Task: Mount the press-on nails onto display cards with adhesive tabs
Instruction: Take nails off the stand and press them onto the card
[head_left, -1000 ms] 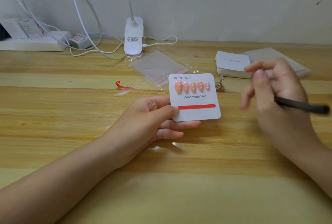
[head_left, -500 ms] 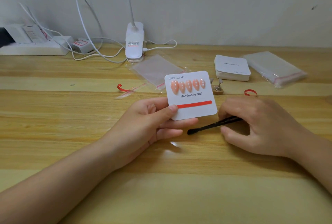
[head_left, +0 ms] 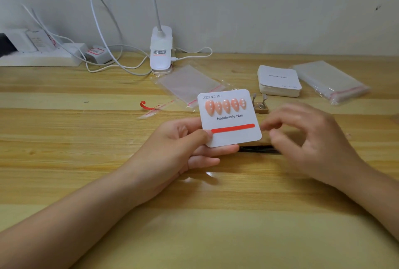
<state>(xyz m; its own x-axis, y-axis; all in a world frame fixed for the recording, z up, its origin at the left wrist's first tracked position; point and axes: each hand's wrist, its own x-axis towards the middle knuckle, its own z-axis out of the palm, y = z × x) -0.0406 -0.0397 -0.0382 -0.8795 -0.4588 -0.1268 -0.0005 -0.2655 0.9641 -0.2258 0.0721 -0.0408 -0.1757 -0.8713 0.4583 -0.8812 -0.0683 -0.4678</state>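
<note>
My left hand [head_left: 183, 148] pinches the lower left corner of a white display card [head_left: 233, 139] printed "Handmade Nail". A row of several peach press-on nails [head_left: 225, 105] sits on the card's upper half. A red adhesive strip [head_left: 233, 128] runs across its lower half. My right hand [head_left: 306, 139] hovers blurred just right of the card, fingers loosely curled, holding nothing. Black tweezers [head_left: 259, 149] lie on the table under that hand, partly hidden by it.
A stack of blank cards [head_left: 278, 82] and a pack of clear bags [head_left: 330, 82] lie at the back right. A small nail stand [head_left: 260, 104] sits behind the card. One clear bag [head_left: 187, 84], a red peeled strip [head_left: 145, 105], a clip lamp [head_left: 161, 53] and a power strip [head_left: 41, 57] are farther back.
My right hand put the black tweezers down on the table and lifted off them, moving toward the card's right edge. The left hand keeps holding the card.
</note>
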